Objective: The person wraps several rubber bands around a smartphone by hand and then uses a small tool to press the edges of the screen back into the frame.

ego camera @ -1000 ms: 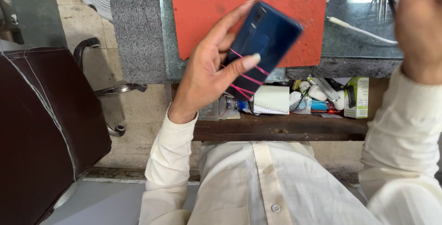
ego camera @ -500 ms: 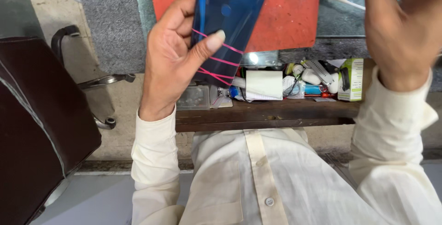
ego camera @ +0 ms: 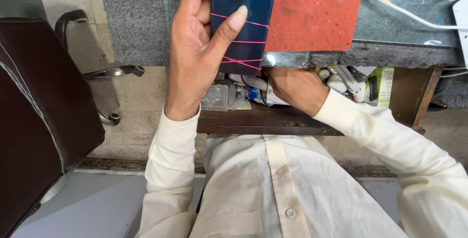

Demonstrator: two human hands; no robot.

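Phone [ego camera: 243,21] in left-hand [ego camera: 195,53] grip, overhanging mat [ego camera: 317,14] edge

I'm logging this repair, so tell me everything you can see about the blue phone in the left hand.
The blue phone is a slim, glossy dark-blue slab seen from its back, with a small rounded patch near the top edge. Thin pink rubber bands cross its lower half, some straight, some diagonal. It stands roughly upright above the orange mat, its top cut off by the frame. The left hand has it in its grip, thumb across the back, fingers behind the left edge. The right hand is below, apart from it.
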